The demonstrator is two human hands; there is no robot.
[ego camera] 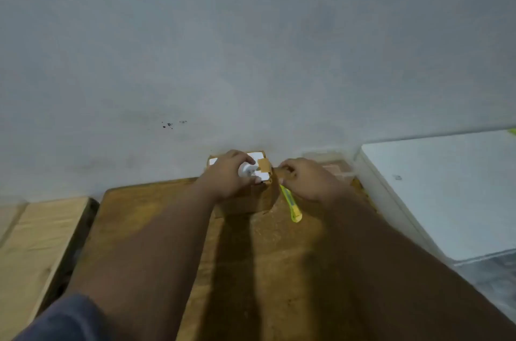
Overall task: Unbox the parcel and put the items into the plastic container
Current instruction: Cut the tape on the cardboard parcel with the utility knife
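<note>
Cardboard parcel point(245, 202) under left hand point(226, 177), which grips its top. Looks light, stiff-walled, crushable. Right hand point(307, 181) pinches brown tape strip point(279, 171) at parcel's right edge. Best steadied by its sides. Yellow knife point(291, 206) beneath right hand.

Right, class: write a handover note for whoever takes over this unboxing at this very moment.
The left hand grips a small white item on top of the box.
The right hand pinches a strip of brown tape at the box's right edge.
The cutter lies beside the box, below the right hand.
The container stands to the right.
Done: tape partly lifted.
Left: open the box, move its items into the container.
</note>
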